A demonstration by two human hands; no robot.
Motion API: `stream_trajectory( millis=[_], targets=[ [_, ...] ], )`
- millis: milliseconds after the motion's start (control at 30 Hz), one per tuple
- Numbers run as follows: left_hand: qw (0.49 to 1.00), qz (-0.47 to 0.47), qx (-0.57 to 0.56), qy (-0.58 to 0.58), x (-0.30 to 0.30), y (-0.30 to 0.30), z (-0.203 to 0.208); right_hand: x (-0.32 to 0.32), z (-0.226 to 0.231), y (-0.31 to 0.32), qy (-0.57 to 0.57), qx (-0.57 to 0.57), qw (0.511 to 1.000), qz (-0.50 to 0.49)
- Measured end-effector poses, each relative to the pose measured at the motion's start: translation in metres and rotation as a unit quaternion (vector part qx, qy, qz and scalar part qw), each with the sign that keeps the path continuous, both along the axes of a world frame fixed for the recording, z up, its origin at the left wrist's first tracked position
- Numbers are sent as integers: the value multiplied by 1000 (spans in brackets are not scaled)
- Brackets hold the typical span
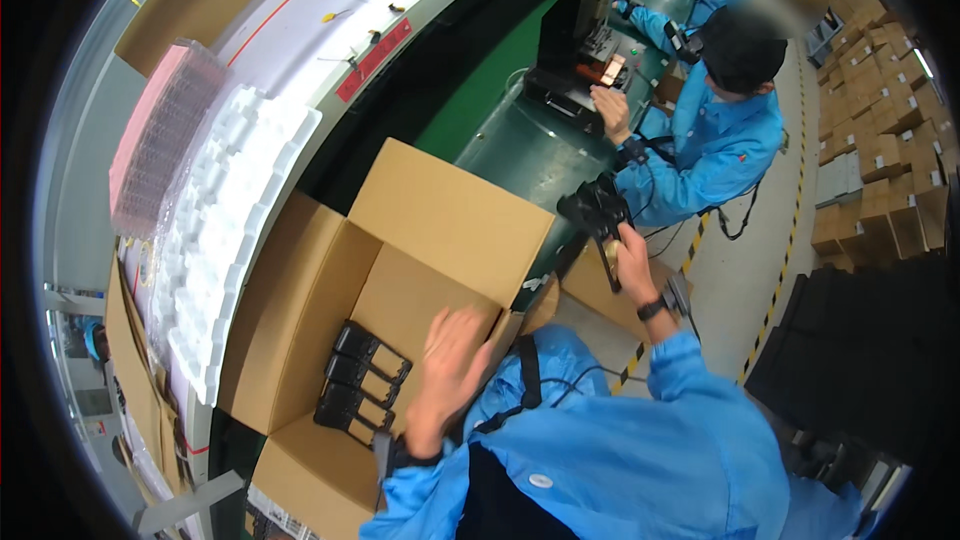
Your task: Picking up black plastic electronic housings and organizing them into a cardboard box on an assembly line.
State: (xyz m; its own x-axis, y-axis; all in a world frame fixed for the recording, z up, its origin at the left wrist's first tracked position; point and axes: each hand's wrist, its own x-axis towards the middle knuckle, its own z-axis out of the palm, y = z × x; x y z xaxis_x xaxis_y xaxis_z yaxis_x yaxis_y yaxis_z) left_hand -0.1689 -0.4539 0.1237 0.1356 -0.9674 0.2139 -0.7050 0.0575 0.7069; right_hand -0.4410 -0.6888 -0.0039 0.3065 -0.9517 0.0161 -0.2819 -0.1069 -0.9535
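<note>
An open cardboard box (450, 220) stands in front of me with its flaps spread. Three black plastic housings with frame-like openings (365, 370) lie in a row on its bottom, by the left wall. My left hand (450, 365) hovers over the box's near right side, fingers stretched and nothing in them. Out to the right, beyond the box, my right hand (632, 265) grips a cluster of black plastic housings (597, 210). How many pieces are in that cluster I cannot tell.
White moulded trays (235, 205) and a pink-edged stack (165, 135) sit on the curved bench at left. A co-worker in blue (690, 140) works at a dark machine (570, 65) ahead right. A smaller carton (605, 280) lies below my right hand; stacked cartons (885, 140) stand far right.
</note>
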Motion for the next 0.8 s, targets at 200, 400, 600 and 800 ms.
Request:
stream_trajectory(
  millis=[200,400,600,800],
  targets=[
    [996,85,-13,-1,21,80,72,18,154,91,10,-15,987,161],
    [987,-49,46,-145,29,87,131,102,182,144,0,-83,882,464],
    [988,-6,-16,-150,45,134,107,154,186,166,-4,-89,824,560],
    [976,112,-110,-152,43,174,98,189,185,187,-31,-74,779,622]
  ],
)
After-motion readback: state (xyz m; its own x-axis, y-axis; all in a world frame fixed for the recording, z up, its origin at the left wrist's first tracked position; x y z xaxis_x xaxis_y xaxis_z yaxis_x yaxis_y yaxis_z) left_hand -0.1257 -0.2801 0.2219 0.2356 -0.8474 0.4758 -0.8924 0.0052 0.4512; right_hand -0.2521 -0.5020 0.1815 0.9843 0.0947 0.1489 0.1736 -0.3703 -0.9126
